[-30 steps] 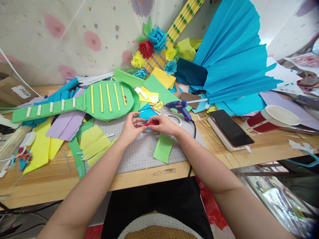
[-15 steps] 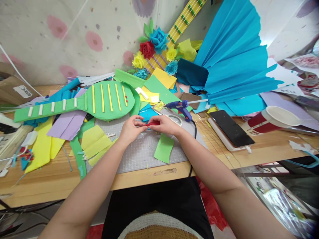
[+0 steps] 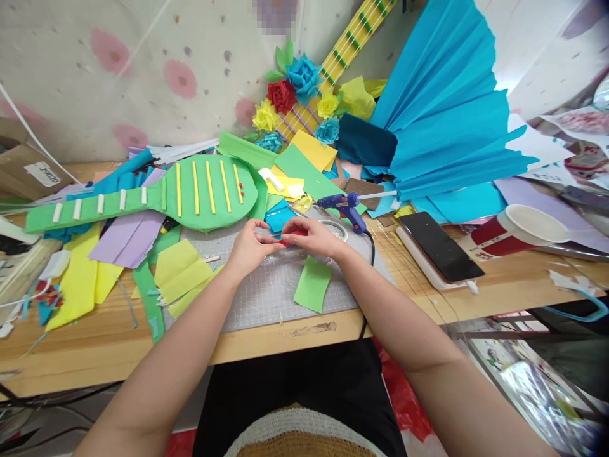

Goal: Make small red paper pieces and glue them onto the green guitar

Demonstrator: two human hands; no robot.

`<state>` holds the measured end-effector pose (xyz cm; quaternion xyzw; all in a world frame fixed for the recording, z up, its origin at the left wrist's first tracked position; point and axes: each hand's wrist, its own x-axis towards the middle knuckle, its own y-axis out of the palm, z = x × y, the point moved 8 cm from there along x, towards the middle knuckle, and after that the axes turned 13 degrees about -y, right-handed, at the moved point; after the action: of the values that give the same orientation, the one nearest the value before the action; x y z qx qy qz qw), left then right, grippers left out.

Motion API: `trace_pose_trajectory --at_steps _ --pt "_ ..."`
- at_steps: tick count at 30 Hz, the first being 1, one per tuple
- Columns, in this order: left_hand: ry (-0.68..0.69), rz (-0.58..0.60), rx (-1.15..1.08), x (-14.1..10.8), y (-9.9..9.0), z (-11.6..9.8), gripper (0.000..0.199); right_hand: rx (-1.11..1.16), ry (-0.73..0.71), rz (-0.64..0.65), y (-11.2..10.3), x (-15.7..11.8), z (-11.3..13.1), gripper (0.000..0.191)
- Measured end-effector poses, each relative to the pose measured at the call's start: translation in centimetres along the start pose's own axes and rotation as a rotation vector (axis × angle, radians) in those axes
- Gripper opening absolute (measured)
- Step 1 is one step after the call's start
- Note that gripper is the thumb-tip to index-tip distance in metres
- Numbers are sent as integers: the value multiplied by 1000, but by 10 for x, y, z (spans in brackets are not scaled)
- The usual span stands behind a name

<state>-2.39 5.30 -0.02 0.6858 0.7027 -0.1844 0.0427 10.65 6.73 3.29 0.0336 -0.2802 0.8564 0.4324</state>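
Over the grey cutting mat (image 3: 257, 298), my left hand (image 3: 253, 246) and my right hand (image 3: 308, 238) meet at the fingertips. Between them is a small piece of red paper (image 3: 291, 237), pinched by both hands and partly covered by the right fingers. A light green paper piece (image 3: 313, 284) lies on the mat just below my right hand. Behind the hands are blue paper scraps (image 3: 280, 216) and a roll of white tape (image 3: 337, 230). The purple glue gun (image 3: 345, 208) rests to the right of them.
A green paper instrument (image 3: 204, 192) lies at the left, and a yellow one with paper flowers (image 3: 304, 120) leans at the back. A blue pleated paper fan (image 3: 447, 120), a phone (image 3: 442, 246) and a paper cup (image 3: 516, 230) are at the right. The glue gun's cord (image 3: 372, 254) hangs over the front edge.
The fingers have shifted slightly around the red paper, and its visible part looks a little different. Both hands stay in nearly the same place.
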Motion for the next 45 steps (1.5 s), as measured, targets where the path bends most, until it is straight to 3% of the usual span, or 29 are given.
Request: trace_pose_trajectory --at_steps 7,17,31,39,45 --pt "81 -120 200 -9 2 -10 59 1 31 54 8 0 -1 17" --pt "-40 155 -159 2 15 4 69 1 40 -8 5 2 -13 19" --pt "-93 100 -263 1 11 5 62 70 9 -88 -2 3 -9 25" --pt "-104 81 -291 1 8 4 58 -175 -16 -24 -7 -1 -7 20" --pt "-97 99 -320 1 9 3 56 -176 -55 -48 -7 1 -6 13"
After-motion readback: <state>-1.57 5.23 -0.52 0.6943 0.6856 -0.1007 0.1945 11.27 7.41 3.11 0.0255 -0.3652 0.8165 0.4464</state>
